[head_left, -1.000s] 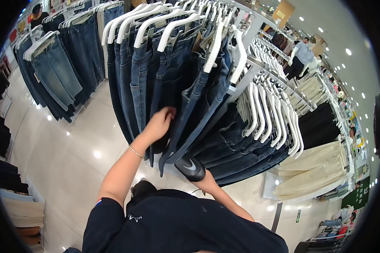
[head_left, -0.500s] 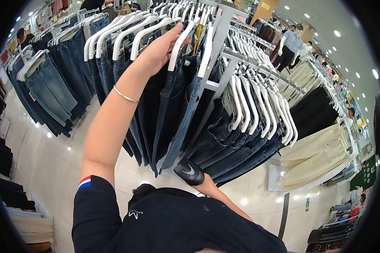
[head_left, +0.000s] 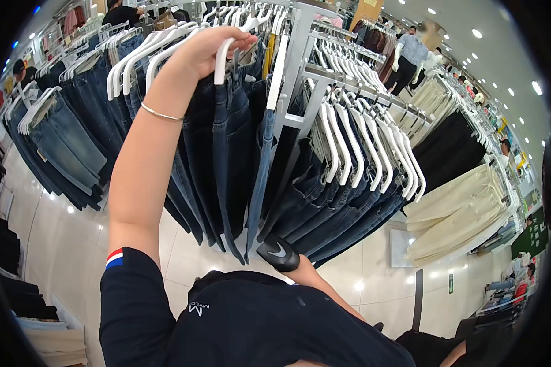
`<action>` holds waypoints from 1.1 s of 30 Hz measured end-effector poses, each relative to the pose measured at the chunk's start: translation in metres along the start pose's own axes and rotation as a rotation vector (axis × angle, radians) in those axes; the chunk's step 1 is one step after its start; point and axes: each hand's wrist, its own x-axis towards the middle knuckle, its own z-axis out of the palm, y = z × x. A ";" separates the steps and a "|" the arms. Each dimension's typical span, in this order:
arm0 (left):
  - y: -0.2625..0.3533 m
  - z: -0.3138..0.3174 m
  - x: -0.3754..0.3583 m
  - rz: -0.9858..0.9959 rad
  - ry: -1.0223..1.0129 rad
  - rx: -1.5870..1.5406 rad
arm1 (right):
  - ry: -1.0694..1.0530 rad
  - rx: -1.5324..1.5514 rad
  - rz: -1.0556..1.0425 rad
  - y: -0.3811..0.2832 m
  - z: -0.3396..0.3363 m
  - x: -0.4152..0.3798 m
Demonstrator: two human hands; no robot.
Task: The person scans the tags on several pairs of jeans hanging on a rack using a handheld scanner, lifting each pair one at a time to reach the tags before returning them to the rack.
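Observation:
My left hand point(head_left: 211, 46), with a silver bangle on its wrist, is raised to the rack rail. Its fingers are curled over the top of a white hanger point(head_left: 223, 61). Dark blue jeans point(head_left: 231, 122) hang from that hanger. To the right, lighter blue jeans point(head_left: 264, 147) hang from another white hanger point(head_left: 278, 72). My right arm reaches low across my front, ending in a black cover with a Nike swoosh point(head_left: 278, 253) beside the jeans' lower legs. The fingers of my right hand do not show.
Dark jeans on white hangers point(head_left: 343, 137) fill the rack's right side, past a metal upright point(head_left: 298, 61). Cream trousers point(head_left: 459, 214) hang farther right. More denim point(head_left: 73, 131) hangs at left. A person's dark clothing and arm point(head_left: 453, 355) appear at lower right.
My left hand has moved left along the rail, and the hanger with dark jeans has shifted left with it. A person's dark clothing has appeared at lower right.

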 end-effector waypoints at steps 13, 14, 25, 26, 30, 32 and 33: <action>-0.006 0.019 -0.147 -0.013 0.206 -0.181 | -0.087 0.000 -0.035 -0.017 -0.001 -0.002; -0.010 0.011 -0.157 -0.009 0.121 -0.179 | -0.087 0.000 -0.042 -0.017 0.000 -0.001; -0.013 -0.004 -0.285 0.156 0.176 -0.293 | -0.129 -0.048 -0.093 -0.027 0.008 0.004; -0.009 -0.004 -0.294 0.139 0.252 -0.262 | -0.141 -0.054 -0.098 -0.027 0.009 0.006; -0.001 -0.020 -0.321 0.105 0.359 -0.201 | -0.191 -0.006 -0.150 -0.013 0.018 0.013; 0.002 -0.022 -0.327 0.103 0.372 -0.170 | -0.235 -0.037 -0.142 -0.026 0.017 0.016; 0.002 -0.022 -0.330 0.107 0.390 -0.174 | -0.236 -0.021 -0.139 -0.030 0.018 0.017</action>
